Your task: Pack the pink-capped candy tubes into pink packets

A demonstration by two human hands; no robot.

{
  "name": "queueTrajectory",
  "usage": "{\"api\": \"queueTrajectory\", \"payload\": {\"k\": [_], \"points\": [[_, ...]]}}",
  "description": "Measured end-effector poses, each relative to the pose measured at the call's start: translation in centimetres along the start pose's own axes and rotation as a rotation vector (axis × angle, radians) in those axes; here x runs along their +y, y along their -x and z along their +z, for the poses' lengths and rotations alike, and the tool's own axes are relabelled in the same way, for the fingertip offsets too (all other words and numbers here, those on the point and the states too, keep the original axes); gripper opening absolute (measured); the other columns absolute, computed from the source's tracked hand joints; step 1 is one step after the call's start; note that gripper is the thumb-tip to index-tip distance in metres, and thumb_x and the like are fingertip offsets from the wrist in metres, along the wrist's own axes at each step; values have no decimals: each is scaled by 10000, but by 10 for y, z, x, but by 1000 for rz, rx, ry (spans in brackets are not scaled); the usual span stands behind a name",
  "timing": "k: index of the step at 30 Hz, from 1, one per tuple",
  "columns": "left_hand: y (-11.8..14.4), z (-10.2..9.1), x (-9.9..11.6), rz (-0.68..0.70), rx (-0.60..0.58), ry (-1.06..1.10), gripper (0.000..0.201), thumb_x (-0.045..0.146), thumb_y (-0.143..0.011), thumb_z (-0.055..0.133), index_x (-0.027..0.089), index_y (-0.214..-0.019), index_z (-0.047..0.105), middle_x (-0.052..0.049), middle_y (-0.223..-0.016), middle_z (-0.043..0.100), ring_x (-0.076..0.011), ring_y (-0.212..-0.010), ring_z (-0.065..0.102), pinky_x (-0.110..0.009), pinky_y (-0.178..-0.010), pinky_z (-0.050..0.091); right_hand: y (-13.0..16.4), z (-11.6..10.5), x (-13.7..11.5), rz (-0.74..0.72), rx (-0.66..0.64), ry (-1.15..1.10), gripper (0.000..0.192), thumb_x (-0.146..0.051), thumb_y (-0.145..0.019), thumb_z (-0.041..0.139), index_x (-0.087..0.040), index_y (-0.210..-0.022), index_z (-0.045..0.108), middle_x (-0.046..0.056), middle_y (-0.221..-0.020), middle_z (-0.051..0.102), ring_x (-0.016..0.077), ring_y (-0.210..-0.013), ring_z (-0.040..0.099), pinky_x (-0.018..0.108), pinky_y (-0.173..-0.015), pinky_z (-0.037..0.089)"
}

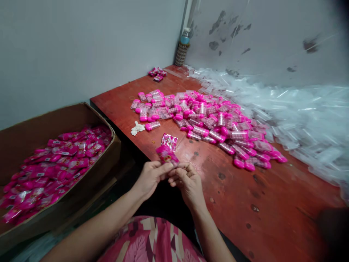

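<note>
My left hand (149, 177) and my right hand (186, 181) meet at the near edge of a red-brown table (231, 196). Together they pinch a small pink packet (167, 154) that sticks up above the fingertips. A clear wrapped pink packet (169, 140) lies on the table just beyond my hands. A large heap of pink-capped clear containers (207, 120) spreads across the middle of the table.
A cardboard box (81, 120) filled with pink packets (54, 160) stands at my left. Clear plastic sleeves (300, 112) are piled along the right by the wall. A bottle (183, 45) stands in the far corner, a few pink packets (157, 73) near it, a white scrap (137, 128) near the heap.
</note>
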State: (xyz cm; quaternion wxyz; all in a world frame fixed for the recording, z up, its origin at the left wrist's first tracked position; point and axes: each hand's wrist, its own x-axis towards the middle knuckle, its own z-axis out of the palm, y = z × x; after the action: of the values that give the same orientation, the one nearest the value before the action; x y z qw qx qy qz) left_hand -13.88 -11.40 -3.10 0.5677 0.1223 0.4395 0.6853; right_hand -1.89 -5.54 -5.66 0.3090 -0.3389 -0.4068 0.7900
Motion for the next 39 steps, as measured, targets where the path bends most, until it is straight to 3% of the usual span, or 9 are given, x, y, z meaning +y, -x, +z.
{"api": "queueTrajectory", "payload": {"k": [4, 6, 12, 15, 23, 30, 33, 36, 39], "points": [[7, -30, 50, 554, 357, 0, 249, 407, -696, 604, 195, -813, 662, -52, -940, 670, -200, -922, 598, -355, -844, 447, -2, -6, -7, -1, 18, 87, 209, -354, -739, 606, -186, -776, 488, 3, -642, 646, 113, -476, 592, 200, -427, 451], [-1, -41, 59, 684, 440, -137, 317, 457, -704, 574, 207, -882, 653, -54, -1027, 647, -213, -986, 573, -384, -892, 411, -4, -11, -8, -3, 55, 135, 223, -381, -746, 593, -181, -740, 496, 3, -637, 639, 104, -471, 580, 195, -427, 443], [-69, -31, 16, 609, 135, -1127, 402, 349, -703, 615, 236, -1088, 586, -58, -1261, 490, -237, -1243, 321, -419, -1051, 125, -9, -14, -6, 5, 39, 206, 232, -406, -754, 576, -181, -748, 521, 3, -649, 635, 93, -472, 562, 195, -444, 437], [-94, -25, -4, 636, 92, -1401, 363, 308, -739, 581, 216, -1090, 584, -85, -1280, 467, -265, -1274, 249, -463, -1045, 55, -8, -14, -8, 9, 58, 229, 232, -401, -743, 587, -178, -749, 526, 2, -636, 628, 88, -472, 554, 191, -449, 433], [-103, -26, -11, 700, 37, -1446, 202, 198, -788, 505, 245, -919, 650, -54, -1169, 572, -244, -1265, 272, -512, -1033, 81, -28, -20, -20, -149, 92, 436, 194, -374, -777, 539, -183, -743, 540, -4, -661, 597, 105, -574, 560, 212, -540, 447], [-78, -19, -18, 858, -63, -1284, 231, 198, -799, 484, 223, -956, 651, -61, -1136, 594, -226, -1213, 374, -449, -1041, 195, -65, -10, -18, -228, 160, 381, 360, -359, -690, 614, -192, -980, 480, 1, -769, 595, 136, -662, 575, 230, -532, 458], [-61, -13, -21, 793, 9, -1057, 260, 259, -750, 566, 214, -995, 642, -64, -1128, 599, -244, -1118, 481, -413, -986, 322, -67, -15, -22, -258, 164, 260, 319, -304, -675, 615, -197, -942, 476, -73, -584, 521, 94, -497, 504, 214, -497, 421], [-53, -6, -23, 421, 71, -776, 388, 351, -689, 625, 174, -1034, 622, -79, -1018, 648, -256, -943, 590, -393, -844, 453, -62, -23, -25, -259, 120, 218, 323, -257, -636, 644, -202, -915, 490, -101, -532, 471, 73, -448, 453, 194, -471, 380], [-54, 1, -25, 49, -75, -508, 342, 390, -656, 646, 120, -865, 673, -71, -816, 679, -223, -771, 630, -361, -739, 502, -55, -32, -26, -236, 35, 312, 335, -263, -644, 652, -211, -935, 494, -95, -538, 497, 77, -448, 462, 194, -462, 370]]}}
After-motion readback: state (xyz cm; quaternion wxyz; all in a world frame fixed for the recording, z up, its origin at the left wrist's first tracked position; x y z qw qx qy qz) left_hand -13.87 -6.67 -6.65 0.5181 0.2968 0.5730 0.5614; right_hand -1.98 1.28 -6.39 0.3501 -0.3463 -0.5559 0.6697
